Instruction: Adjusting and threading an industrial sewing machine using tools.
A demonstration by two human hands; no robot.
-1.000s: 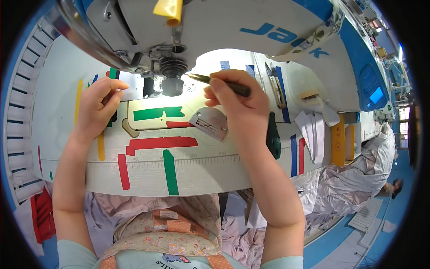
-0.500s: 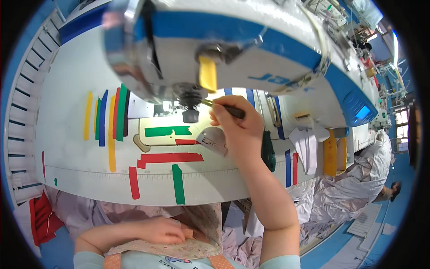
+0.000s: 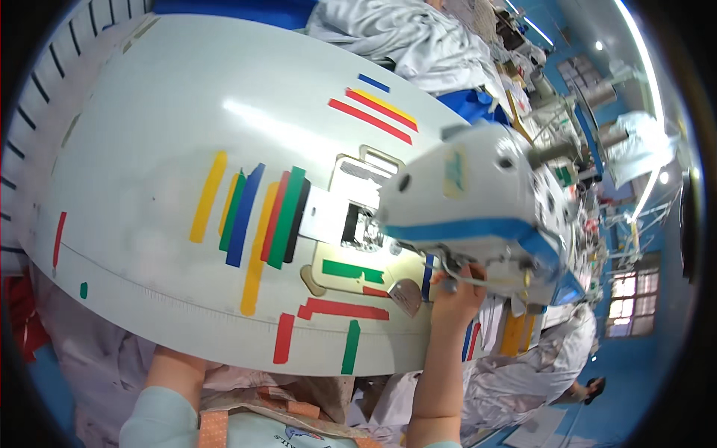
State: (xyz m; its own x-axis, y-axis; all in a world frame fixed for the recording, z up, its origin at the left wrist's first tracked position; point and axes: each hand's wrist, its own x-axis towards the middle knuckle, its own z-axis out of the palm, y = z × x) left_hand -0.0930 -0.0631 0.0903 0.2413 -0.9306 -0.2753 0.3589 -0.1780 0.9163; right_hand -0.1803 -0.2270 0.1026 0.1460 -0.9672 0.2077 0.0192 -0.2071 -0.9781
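My right hand (image 3: 457,300) is raised beside the front of a white and blue sewing machine (image 3: 463,190), at its lower edge. Its fingers are curled in, and what they hold is partly hidden by the machine head and too small to name. A rounded metal plate (image 3: 405,297) lies on the table just left of this hand. My left forearm (image 3: 177,367) passes under the table's front edge, so the left hand itself is hidden. Lit from the machine, the needle area (image 3: 364,228) lies left of the head.
Coloured tape strips (image 3: 281,216) line the white table (image 3: 160,97), including a red strip (image 3: 347,308) and a green strip (image 3: 351,347) near the front edge. White cloth (image 3: 403,37) is heaped behind. A yellow box (image 3: 514,332) stands at the right, by more pale fabric (image 3: 523,381).
My view has swung left and up, showing more table. My right hand, earlier holding a dark-handled tool, is now at the machine's front. My left hand has gone from my lap to beneath the table.
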